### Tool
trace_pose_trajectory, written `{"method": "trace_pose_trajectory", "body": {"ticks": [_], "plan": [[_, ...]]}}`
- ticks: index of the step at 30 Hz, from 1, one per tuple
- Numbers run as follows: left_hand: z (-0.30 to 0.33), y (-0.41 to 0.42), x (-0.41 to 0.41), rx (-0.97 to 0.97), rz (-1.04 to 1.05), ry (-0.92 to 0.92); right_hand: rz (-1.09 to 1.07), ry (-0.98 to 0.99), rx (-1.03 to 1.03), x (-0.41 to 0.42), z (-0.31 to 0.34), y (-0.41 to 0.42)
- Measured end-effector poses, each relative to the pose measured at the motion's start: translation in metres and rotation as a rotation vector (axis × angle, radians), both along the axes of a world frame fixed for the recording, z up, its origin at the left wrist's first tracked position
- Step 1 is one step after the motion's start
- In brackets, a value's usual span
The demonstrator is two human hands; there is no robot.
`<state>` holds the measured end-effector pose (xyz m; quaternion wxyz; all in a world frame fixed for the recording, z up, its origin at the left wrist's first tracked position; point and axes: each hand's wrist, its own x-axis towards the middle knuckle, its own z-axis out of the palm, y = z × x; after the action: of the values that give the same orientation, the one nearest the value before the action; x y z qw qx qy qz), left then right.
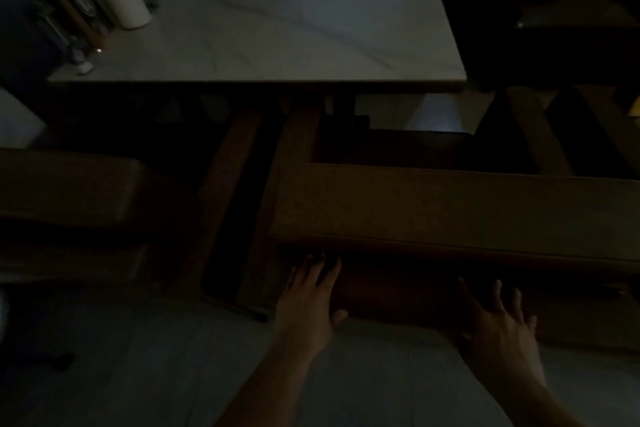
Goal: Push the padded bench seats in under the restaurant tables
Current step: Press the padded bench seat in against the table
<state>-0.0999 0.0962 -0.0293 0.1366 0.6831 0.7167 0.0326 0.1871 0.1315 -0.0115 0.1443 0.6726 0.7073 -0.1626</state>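
The room is dim. A brown padded bench seat [450, 208] stretches from the centre to the right edge, standing in front of a white marble-look table [277, 42]. My left hand [308, 298] rests flat, fingers spread, against the bench's near side below the cushion edge. My right hand [502, 322] is pressed the same way further right. Neither hand grips anything. A second padded bench [69, 191] stands at the left.
A white cylindrical holder [126, 3] and menu cards with bottles [76, 17] stand on the table's left end. Wooden legs [225, 191] slant down between the two benches. Another dark seat and table are at the upper right. Pale floor tiles [138, 374] lie below.
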Motion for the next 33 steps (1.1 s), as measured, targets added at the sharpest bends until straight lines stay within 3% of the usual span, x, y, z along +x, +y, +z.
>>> {"method": "trace_pose_trajectory", "body": {"ticks": [20,33], "plan": [[-0.003,-0.002,-0.001,0.028,0.055,0.016,-0.015,-0.039,0.097,-0.005,-0.01,-0.016],[-0.012,0.007,-0.016,-0.043,0.048,-0.018,-0.054,-0.075,0.034,-0.025,-0.007,-0.011]]}}
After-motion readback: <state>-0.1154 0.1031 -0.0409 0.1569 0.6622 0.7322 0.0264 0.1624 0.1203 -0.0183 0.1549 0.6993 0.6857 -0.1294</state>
